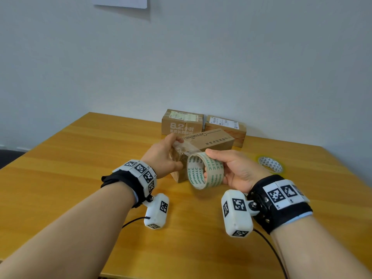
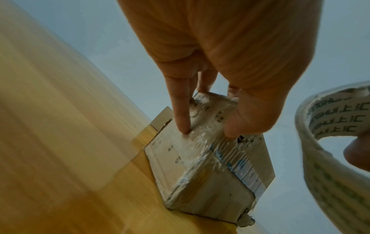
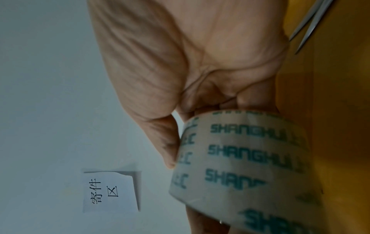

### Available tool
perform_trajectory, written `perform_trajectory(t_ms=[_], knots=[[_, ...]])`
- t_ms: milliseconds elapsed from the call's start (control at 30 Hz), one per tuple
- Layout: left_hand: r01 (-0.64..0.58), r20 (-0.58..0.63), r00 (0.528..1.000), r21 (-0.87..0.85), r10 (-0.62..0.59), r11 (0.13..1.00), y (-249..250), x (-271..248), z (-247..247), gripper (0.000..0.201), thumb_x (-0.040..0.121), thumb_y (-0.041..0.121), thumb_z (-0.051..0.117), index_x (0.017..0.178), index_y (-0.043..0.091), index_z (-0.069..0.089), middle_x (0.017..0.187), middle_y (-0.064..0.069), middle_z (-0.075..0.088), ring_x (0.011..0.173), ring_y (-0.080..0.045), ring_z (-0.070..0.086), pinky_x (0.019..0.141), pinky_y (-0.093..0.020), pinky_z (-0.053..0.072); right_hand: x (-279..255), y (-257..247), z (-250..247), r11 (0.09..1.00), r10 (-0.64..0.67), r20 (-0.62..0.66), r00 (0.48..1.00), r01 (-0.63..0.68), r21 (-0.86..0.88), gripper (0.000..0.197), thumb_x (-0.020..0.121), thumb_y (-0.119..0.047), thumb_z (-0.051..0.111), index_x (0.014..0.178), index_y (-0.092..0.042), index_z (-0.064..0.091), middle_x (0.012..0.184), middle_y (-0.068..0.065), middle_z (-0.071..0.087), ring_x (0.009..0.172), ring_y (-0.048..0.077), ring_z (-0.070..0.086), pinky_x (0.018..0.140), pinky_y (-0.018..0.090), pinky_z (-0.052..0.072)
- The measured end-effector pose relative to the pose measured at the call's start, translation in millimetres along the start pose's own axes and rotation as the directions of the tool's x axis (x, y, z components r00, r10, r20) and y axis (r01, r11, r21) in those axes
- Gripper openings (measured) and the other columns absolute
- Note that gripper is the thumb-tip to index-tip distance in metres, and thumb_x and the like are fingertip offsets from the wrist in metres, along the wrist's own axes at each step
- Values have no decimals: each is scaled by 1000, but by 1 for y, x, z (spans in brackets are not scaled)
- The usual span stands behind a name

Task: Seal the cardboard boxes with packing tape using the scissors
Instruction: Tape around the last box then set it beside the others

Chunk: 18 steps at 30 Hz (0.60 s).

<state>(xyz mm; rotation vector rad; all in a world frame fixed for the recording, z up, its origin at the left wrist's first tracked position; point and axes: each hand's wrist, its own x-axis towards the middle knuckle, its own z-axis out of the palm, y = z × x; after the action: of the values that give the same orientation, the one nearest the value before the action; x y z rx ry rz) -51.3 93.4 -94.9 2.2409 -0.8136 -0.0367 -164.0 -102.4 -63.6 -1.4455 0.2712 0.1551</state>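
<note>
left hand (image 1: pixel 161 156) pinching tape end onto box (image 1: pixel 209 140), anchoring it | right hand (image 1: pixel 239 170) gripping roll (image 1: pixel 203 172), drawing tape taut; scissors (image 3: pixel 312 23) lying behind that grip

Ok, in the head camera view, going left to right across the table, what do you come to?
Left hand pinching the pulled tape end → tape roll gripped by the right hand → second tape roll lying flat on the table.

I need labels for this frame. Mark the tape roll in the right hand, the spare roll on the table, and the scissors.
Tape roll (image 1: pixel 205 171): head view, on its printed outer band.
Spare roll (image 1: pixel 270 163): head view, on its patterned core.
Scissors (image 3: pixel 312 26): right wrist view, on the blades.
</note>
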Motion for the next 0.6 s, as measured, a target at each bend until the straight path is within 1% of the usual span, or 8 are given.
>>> perform_trajectory(t_ms=[33, 67, 100, 133, 233, 300, 400, 600], knots=[[-3, 10, 1000, 24, 3, 1000, -1, 0, 1, 63, 75, 21, 77, 130, 32, 47, 134, 1, 55, 98, -7, 62, 74, -12, 49, 0, 1, -1, 1000, 0, -1, 1000, 0, -4, 29, 87, -31, 70, 104, -7, 76, 95, 14, 73, 80, 24, 69, 66, 34, 58], [4, 19, 1000, 53, -5, 999, -2, 1, 1, 70, 76, 23, 76, 138, 34, 46, 151, -1, 42, 120, -15, 56, 91, -19, 47, -1, 2, -1, 1000, -1, -2, 1000, 1, -12, 30, 87, -31, 70, 105, -7, 76, 97, 15, 73, 82, 25, 69, 67, 34, 58], [20, 29, 999, 78, -23, 997, -2, 0, 2, 76, 77, 26, 75, 145, 36, 42, 160, -1, 26, 136, -19, 44, 102, -27, 43, -2, 3, -1, 1000, 0, -6, 1000, 0, -19, 31, 87, -31, 70, 106, -6, 76, 98, 16, 73, 83, 25, 69, 67, 34, 58], [33, 39, 999, 94, -37, 995, -2, 0, 2, 79, 78, 27, 74, 148, 37, 39, 164, 1, 16, 142, -21, 35, 106, -31, 40, -2, 5, -1, 1000, 1, -11, 1000, -1, -22, 32, 88, -30, 70, 107, -6, 75, 99, 16, 73, 84, 25, 69, 67, 34, 59], [34, 62, 997, 106, -41, 994, -1, -2, 3, 79, 82, 28, 70, 151, 39, 33, 165, 4, 6, 145, -22, 30, 107, -32, 40, -5, 6, -3, 1000, 2, -21, 1000, -2, -12, 29, 92, -28, 67, 109, -5, 75, 95, 15, 74, 80, 23, 70, 65, 33, 59], [30, 66, 997, 114, -38, 993, 0, -2, 3, 80, 84, 28, 69, 152, 38, 30, 165, 3, 4, 146, -22, 28, 107, -30, 39, -6, 6, -6, 1000, 0, -23, 1000, 0, -17, 33, 90, -29, 68, 111, -3, 74, 97, 15, 73, 80, 23, 69, 65, 32, 59], [30, 77, 996, 135, -41, 990, 2, -1, 3, 81, 85, 28, 67, 154, 36, 25, 166, 2, 2, 146, -22, 29, 106, -30, 39, -6, 6, -6, 998, -10, -16, 1000, 9, -56, 45, 88, -31, 69, 119, 1, 69, 100, 16, 71, 85, 24, 68, 66, 32, 58], [34, 82, 996, 151, -47, 988, 2, 0, 3, 84, 85, 30, 67, 156, 33, 22, 165, 5, 5, 146, -20, 27, 108, -28, 35, -4, 8, -5, 998, -7, -20, 1000, 6, -58, 44, 92, -28, 67, 121, 4, 65, 99, 15, 71, 85, 24, 67, 65, 29, 57]])
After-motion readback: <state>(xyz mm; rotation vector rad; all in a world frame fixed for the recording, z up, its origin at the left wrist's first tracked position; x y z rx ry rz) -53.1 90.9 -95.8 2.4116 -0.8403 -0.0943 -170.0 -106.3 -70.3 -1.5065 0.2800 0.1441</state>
